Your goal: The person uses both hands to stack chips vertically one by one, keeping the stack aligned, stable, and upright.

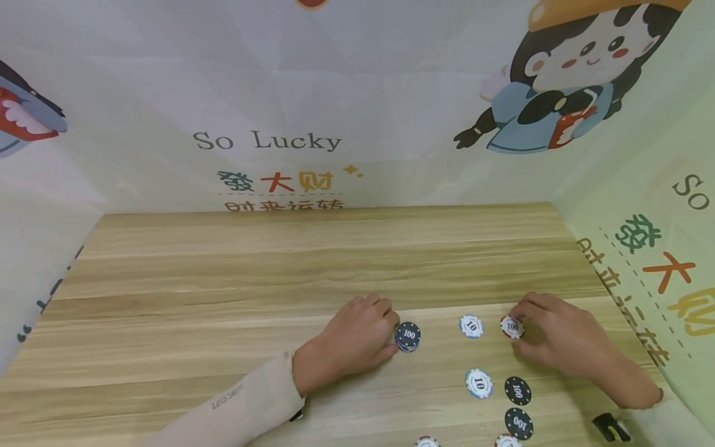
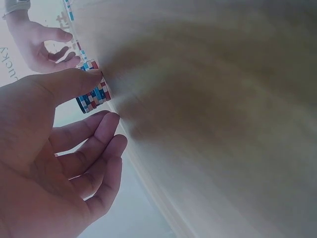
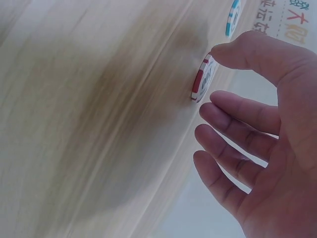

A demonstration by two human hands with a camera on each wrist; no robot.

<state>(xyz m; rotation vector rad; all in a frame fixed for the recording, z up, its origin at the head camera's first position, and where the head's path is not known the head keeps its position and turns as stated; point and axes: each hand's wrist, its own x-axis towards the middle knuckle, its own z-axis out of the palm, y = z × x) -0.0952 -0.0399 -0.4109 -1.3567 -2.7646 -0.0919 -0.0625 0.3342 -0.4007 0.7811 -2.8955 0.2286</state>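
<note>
A short stack of poker chips point(image 1: 408, 336), with a black 100 chip on top, stands on the wooden table. My left hand point(image 1: 357, 335) is at its left side, thumb and fingers loosely bent around it. In the left wrist view, the thumb overlaps the stack point(image 2: 94, 96), while the fingertips appear slightly apart from it. Further right, my right hand point(image 1: 564, 338) pinches a red-and-white 100 poker chip point(image 1: 512, 326) by its edges, thumb on the near side. In the right wrist view, this chip point(image 3: 203, 79) is close to the tabletop; its exact contact is unclear.
Two blue-and-white 10 chips point(image 1: 472, 326) lie between the hands. Nearer me are two black 100 chips point(image 1: 518, 391), plus red-and-white chips point(image 1: 508, 441) cut by the frame's bottom edge. Printed cloth walls point(image 1: 391, 174) border the wooden table point(image 1: 251, 267).
</note>
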